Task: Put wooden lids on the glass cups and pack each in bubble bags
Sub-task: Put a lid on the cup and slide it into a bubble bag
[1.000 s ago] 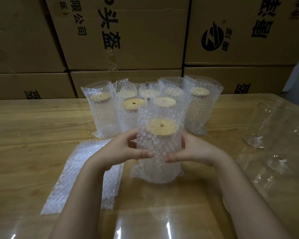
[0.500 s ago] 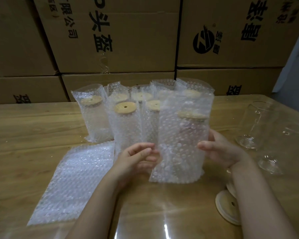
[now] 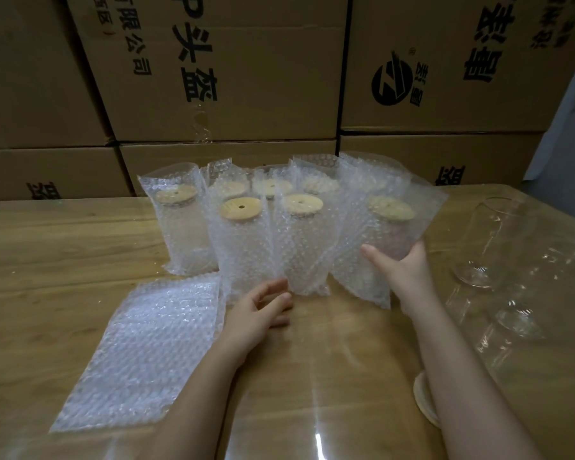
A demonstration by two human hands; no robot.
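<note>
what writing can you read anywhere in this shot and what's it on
"头盔", under a cut-off "P": middle cardboard box.
"限公司", smaller, left of that: same box.
Unreadable: big skewed characters beside a round black logo, right cardboard box.
Unreadable: cut-off characters, lower boxes.
None on bubble bags or wooden lids.

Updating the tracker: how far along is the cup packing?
Done: at least six lidded glass cups in clear bubble bags stand grouped at the back. In hand: the right hand holds another bagged, lidded cup, tilted, beside them; the left hand is open. Left: bare clear glass cups at right, round wooden lids, flat empty bubble bags.
</note>
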